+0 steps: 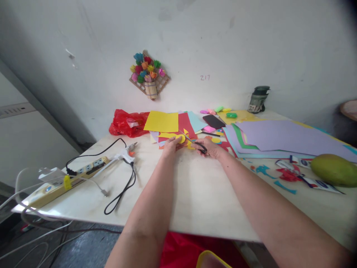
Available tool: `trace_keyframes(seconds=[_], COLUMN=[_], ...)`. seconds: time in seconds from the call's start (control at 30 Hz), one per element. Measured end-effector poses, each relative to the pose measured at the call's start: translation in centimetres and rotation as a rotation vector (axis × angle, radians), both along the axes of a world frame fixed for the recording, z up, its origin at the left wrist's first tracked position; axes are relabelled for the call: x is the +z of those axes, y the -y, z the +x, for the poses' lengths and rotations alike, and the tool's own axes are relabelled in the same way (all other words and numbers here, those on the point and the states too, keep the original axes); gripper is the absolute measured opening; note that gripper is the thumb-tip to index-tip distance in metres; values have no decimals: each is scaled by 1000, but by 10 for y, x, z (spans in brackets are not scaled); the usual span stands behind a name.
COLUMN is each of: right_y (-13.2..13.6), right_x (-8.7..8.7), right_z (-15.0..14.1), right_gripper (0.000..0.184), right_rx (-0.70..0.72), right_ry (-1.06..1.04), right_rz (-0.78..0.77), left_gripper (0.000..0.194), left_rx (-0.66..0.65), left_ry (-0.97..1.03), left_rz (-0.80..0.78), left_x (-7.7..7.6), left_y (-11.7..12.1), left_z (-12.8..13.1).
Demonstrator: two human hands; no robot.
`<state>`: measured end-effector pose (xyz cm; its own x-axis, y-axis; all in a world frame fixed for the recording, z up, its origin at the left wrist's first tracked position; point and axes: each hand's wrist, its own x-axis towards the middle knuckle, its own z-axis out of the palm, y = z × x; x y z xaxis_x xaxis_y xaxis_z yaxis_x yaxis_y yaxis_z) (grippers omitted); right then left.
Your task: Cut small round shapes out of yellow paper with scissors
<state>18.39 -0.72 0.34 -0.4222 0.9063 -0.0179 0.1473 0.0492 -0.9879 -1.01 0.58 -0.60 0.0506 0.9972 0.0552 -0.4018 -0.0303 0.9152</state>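
My left hand (172, 145) pinches a small rounded piece of yellow paper (182, 139) above the table. In my right hand (208, 148) is a pair of scissors (201, 147) with dark handles, its blades pointing left at the yellow paper. Whether the blades touch the paper I cannot tell. Just behind the hands lie yellow scraps (168, 135) on a red sheet (182, 121), and a square yellow sheet (161, 121) overlaps that red one. A yellow round cutout (215, 140) sits right of the scissors among coloured pieces.
At left are a power strip (92, 166), a white glue gun (126, 153) and loose cords. A red plastic bag (122, 124) lies behind. To the right are large coloured sheets (279, 136), a phone (213, 121), glue tubes (320, 185), a green mango (334, 170) and a bottle (258, 99).
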Motion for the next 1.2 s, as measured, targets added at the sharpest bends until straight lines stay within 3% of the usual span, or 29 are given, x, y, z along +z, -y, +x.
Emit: trace_keyframes(seconds=[0.57,1.2], right_y=[6,-3], right_x=[8,-3], right_z=[-4,-3], right_gripper=[35,33], right_rx=[-33,-32], right_ry=[31,55], right_rz=[5,61], left_gripper=[23,28], left_rx=[3,24], left_ry=[21,33], left_rz=[-14,-24], left_x=[3,2], left_y=[3,2], left_z=[3,5])
